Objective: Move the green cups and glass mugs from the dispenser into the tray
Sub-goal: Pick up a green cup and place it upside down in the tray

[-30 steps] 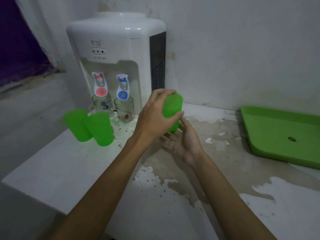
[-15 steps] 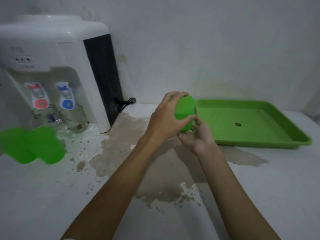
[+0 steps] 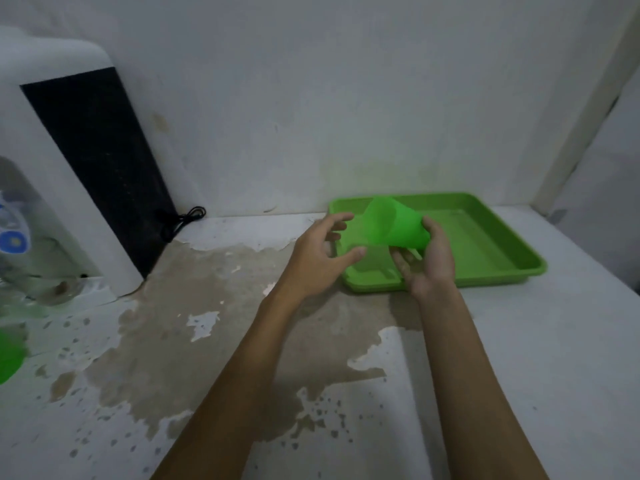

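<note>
My right hand holds a green plastic cup by its base, tipped on its side with the mouth facing left, above the near-left corner of the green tray. Just left of the cup, my left hand is off it with fingers spread. The white water dispenser stands at the far left; a glass mug sits under its blue tap, blurred. Part of another green cup shows at the left edge.
The worn white counter has patches of bare grey where paint has flaked. A black cord lies behind the dispenser by the wall. A wall corner rises at the right behind the tray.
The view swung right from the dispenser to the tray. The cup passed from my left hand to my right, tipped on its side, and now hangs over the tray; my left hand has let go.
</note>
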### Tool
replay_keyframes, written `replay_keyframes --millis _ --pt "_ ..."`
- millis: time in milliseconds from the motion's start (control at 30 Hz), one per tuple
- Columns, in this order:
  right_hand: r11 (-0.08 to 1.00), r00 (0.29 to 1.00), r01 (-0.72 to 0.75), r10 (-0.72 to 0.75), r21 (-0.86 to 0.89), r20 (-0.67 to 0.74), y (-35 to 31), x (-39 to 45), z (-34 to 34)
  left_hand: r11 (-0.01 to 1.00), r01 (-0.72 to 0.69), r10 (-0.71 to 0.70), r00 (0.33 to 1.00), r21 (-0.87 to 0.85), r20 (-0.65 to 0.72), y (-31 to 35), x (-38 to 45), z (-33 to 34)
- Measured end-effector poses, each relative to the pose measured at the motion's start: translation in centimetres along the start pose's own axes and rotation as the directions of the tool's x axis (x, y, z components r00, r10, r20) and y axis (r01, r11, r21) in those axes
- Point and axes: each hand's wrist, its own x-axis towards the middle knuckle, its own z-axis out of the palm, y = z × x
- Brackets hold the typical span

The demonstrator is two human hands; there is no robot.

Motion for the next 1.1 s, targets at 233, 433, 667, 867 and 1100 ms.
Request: replay_keyframes --millis 233,433,667,867,1100 --pt "0.661 0.832 0.495 -0.547 -0.564 0.089 1.2 0.4 0.4 0.999 0.052 -0.052 0.998 -0.015 0.047 -2.0 1.0 -0.5" --pt "0.148 0.682 0.624 -0.583 -0.767 0.442 2.0 0.3 0.0 0.998 0.051 -0.049 0.996 -0.025 0.070 -2.6 1.0 -0.3" --pt "-0.112 0.636 0.659 -0.445 -0.744 0.631 3.0 0.0 -0.6 1.000 0.021 -0.021 0.996 0.001 0.085 -2.9 1.0 -0.2" --pt "-0.104 0.627 0.669 -0.454 -0.736 0.633 3.4 0.0 -1.1 1.000 0.003 -0.005 0.996 0.023 0.087 -3.0 0.7 -0.6" --pt "-0.087 0.653 0.656 -0.431 -0.750 0.622 3.2 -0.5 -1.4 0.999 0.050 -0.049 0.994 -0.005 0.097 -2.6 0.1 -1.6"
